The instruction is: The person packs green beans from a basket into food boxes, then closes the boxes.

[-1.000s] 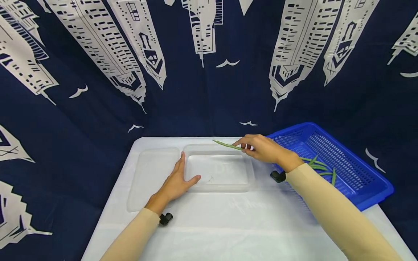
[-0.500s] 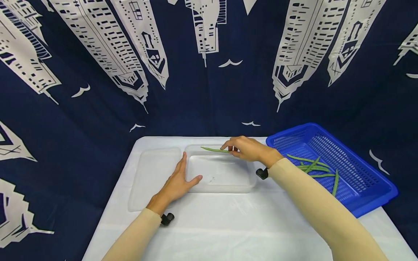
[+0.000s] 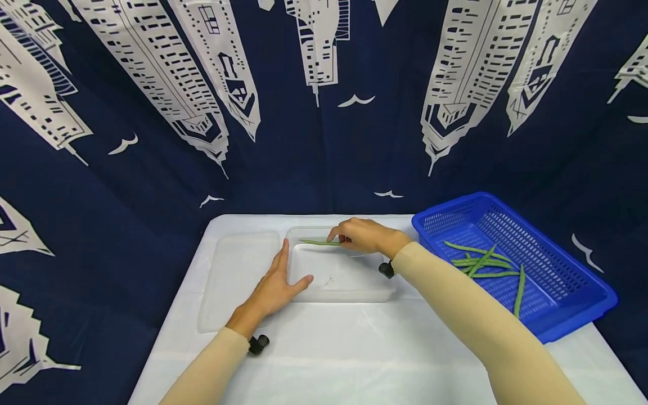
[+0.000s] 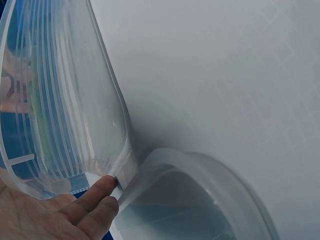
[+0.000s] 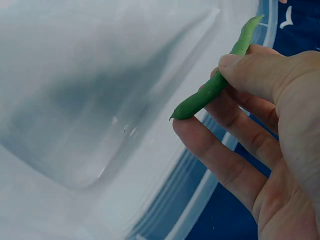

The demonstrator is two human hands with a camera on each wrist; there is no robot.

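My right hand (image 3: 367, 235) pinches a single green bean (image 3: 319, 242) between thumb and fingers, above the far side of a clear plastic container (image 3: 349, 295). In the right wrist view the green bean (image 5: 200, 100) lies slanted across the fingertips, over the container's wall. My left hand (image 3: 270, 289) is at the container's left side, fingers straight and thumb stretched out over the near left corner. The left wrist view has its fingers (image 4: 102, 187) against the container's side. Under that hand, to the left, lies a flat translucent lid (image 3: 235, 275).
A blue perforated basket (image 3: 549, 247) stands at the right of the white table (image 3: 354, 360), with several green beans (image 3: 483, 262) inside. A dark blue cloth (image 3: 324, 157) printed with white buildings hangs behind the table.
My right hand has moved left and slightly down from beside the basket, bringing the green bean over the container. The left hand has stayed in place.
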